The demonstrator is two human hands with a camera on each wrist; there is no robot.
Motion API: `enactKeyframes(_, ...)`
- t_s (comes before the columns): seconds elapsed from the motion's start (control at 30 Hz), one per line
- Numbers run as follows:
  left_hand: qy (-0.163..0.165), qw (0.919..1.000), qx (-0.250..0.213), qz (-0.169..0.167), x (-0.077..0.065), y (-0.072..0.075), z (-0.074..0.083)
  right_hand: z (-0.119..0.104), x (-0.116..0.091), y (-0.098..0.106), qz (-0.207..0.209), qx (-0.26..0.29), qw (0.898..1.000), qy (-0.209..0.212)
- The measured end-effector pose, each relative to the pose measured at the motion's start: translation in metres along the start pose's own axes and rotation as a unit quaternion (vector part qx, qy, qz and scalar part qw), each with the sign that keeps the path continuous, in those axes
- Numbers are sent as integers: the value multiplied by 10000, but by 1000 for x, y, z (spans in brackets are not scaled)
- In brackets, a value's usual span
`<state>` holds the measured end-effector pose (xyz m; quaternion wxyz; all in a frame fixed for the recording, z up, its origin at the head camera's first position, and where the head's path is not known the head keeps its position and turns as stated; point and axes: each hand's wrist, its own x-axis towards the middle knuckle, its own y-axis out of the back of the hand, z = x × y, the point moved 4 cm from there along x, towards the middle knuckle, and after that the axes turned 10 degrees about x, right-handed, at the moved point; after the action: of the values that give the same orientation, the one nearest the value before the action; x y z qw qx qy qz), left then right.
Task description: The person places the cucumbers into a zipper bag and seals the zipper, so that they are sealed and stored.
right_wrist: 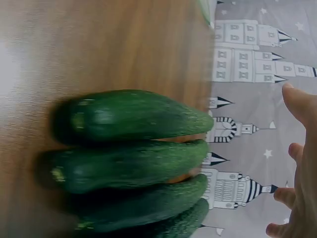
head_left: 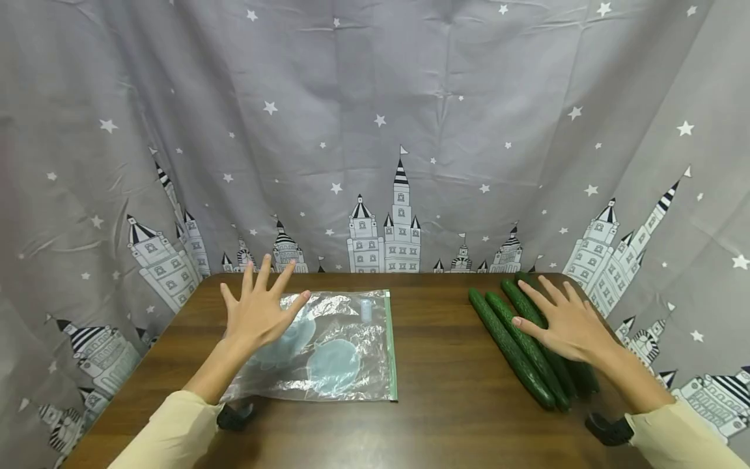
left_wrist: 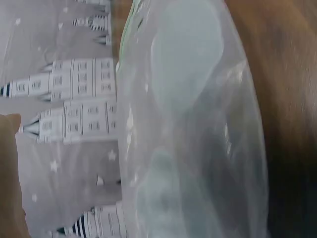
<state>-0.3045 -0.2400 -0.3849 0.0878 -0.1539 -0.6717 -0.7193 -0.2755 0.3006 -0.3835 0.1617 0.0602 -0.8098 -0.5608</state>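
A clear zip bag (head_left: pixel 375 365) with a green closing strip lies flat on the left half of the table. Inside it show pale blue-green rounded pieces (head_left: pixel 334 367) and a small light-blue piece (head_left: pixel 366 311); their kind is unclear through the plastic. My left hand (head_left: pixel 258 316) is spread above the bag's left part and holds nothing. On the right, several dark green cucumbers (head_left: pixel 510 345) lie side by side, pointing away from me. My right hand (head_left: pixel 568 326), fingers spread, is over the rightmost cucumbers and partly hides them. In the right wrist view the cucumbers (right_wrist: pixel 138 116) appear apart from the fingers.
The brown wooden table (head_left: pixel 433 339) has bare wood between bag and cucumbers. A grey curtain (head_left: pixel 375 130) with stars and castles hangs behind it and along both sides. A dark band (head_left: pixel 234 417) circles the left wrist, and another band (head_left: pixel 609 430) the right.
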Motion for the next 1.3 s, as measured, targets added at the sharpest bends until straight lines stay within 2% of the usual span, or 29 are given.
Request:
enactKeyframes(0.17,-205,9995,-156,-171,-8,-12,28,5,-16,-12,45,172,9997,156)
enactKeyframes(0.37,-332,9961,-737,-361,-23,-25,71,11,-31,-30,6,634,9974,335)
enactKeyframes(0.47,-409,9910,-1176,-499,-33,-33,97,14,-37,-40,-8,830,9954,469)
enactKeyframes(0.57,-375,9823,-1725,-622,-43,-42,122,16,-40,-48,6,972,9935,596)
enactKeyframes(0.73,-381,9686,-2362,-679,-59,-58,151,18,-43,-58,129,950,9933,651)
enactKeyframes(0.87,-428,9603,-2647,-766,-67,-72,163,18,-44,-66,376,705,9931,860)
enactKeyframes(1.0,-145,9556,-2791,-928,-75,-86,164,17,-44,-73,468,419,9930,999)
enactKeyframes(1.1,15,9510,-2949,-925,-78,-91,165,14,-44,-73,475,327,9936,972)
enactKeyframes(1.2,129,9391,-3315,-894,-77,-91,166,9,-46,-72,676,232,9915,1084)
enactKeyframes(1.3,279,9203,-3778,-975,-76,-91,164,6,-49,-71,1030,19,9871,1222)
